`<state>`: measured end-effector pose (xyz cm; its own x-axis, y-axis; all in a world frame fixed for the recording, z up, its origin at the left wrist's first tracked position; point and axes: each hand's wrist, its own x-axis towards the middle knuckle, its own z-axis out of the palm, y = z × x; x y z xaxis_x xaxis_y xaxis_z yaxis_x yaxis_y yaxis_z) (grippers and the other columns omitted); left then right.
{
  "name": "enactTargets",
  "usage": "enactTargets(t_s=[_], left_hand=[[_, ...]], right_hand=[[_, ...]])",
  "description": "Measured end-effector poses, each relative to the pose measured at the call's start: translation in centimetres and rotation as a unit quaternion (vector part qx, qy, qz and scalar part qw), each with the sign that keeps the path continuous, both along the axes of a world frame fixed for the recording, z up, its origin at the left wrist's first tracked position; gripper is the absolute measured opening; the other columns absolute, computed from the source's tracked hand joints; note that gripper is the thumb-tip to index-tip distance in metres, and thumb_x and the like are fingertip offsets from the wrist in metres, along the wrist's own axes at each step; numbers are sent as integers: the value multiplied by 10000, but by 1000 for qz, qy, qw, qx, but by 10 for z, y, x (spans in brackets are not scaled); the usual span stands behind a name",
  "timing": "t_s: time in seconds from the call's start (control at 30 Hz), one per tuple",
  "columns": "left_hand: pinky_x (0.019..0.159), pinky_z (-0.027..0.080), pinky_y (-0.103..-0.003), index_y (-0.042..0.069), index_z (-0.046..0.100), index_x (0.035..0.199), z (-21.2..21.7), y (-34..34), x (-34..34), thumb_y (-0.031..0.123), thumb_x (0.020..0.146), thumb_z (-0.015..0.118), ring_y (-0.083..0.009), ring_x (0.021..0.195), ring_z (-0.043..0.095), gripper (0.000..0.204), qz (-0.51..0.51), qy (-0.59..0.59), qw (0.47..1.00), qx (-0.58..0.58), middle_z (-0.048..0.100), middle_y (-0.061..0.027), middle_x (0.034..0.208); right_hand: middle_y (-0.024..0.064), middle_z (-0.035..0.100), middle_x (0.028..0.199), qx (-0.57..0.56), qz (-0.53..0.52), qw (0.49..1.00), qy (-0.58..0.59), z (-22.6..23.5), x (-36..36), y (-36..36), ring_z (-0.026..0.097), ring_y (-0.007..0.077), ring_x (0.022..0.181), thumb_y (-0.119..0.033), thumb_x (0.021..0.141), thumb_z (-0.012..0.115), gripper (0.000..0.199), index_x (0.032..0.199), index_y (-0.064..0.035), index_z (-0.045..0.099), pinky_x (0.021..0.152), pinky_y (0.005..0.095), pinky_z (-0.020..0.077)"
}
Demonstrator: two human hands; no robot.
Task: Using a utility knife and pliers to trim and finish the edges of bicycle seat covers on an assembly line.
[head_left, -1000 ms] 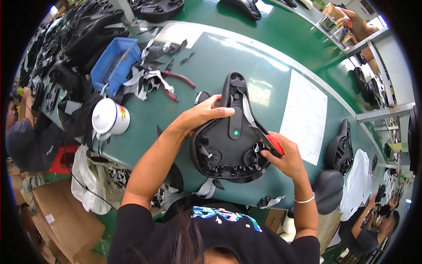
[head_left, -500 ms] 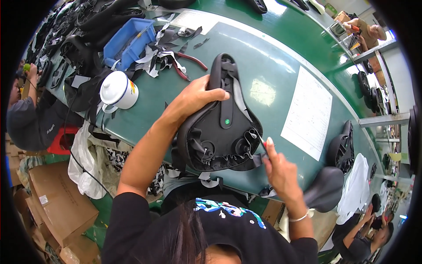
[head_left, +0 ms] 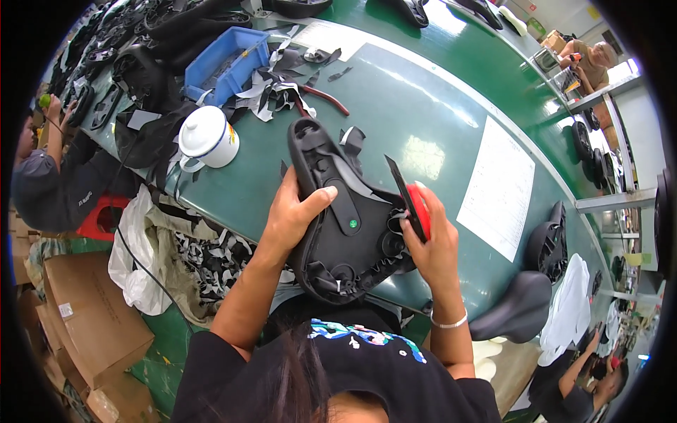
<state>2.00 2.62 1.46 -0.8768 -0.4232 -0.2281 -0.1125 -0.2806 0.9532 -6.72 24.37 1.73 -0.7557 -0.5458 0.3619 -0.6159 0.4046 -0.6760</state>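
Observation:
A black bicycle saddle lies upside down at the near edge of the green table, its narrow nose pointing away from me. My left hand grips its left side, thumb laid across the underside. My right hand holds a red-handled cutting tool whose dark blade sticks up at the saddle's right edge, where the cover material folds over. A small green dot marks the saddle's middle.
A white lidded mug, a blue bin, black cover scraps and red-handled pliers lie at the far left. A white paper sheet is on the right. More saddles sit at the right edge. Other people work at the left and the far right.
The saddle has swung round and drawn closer to me, its nose now pointing up-left. My right hand has risen along its right edge with the red-handled tool.

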Motion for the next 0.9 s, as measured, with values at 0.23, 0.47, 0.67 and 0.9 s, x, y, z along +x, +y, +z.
enactTargets(t_s=[0.23,0.47,0.67,0.9], left_hand=[[943,373,-389,27,505,1178,3,5,6,182,671,761,-311,968,527,588,120,-24,772,-623,557,-139,999],[663,389,-372,65,583,719,-7,53,-49,221,766,645,-247,685,537,175,-237,150,730,-624,546,-74,660],[627,367,-382,51,511,571,-6,44,-50,199,789,590,-267,595,505,276,-262,156,803,-512,481,-100,554],[560,390,-302,7,490,600,6,30,-55,122,852,512,-159,551,484,277,-165,47,976,-137,520,-63,598]], right_hand=[[15,560,841,-217,-94,905,-354,8,-6,11,481,38,595,9,788,622,432,1194,10,476,512,181,403],[77,649,878,-43,-38,976,-210,24,-3,16,612,124,771,-65,827,666,508,1283,-30,444,684,261,494],[108,656,884,95,38,995,9,17,6,76,640,263,697,-73,836,652,560,1362,-130,467,652,327,526],[82,521,686,277,7,961,26,15,42,65,542,260,529,-161,843,653,617,1410,-164,410,478,372,431]])
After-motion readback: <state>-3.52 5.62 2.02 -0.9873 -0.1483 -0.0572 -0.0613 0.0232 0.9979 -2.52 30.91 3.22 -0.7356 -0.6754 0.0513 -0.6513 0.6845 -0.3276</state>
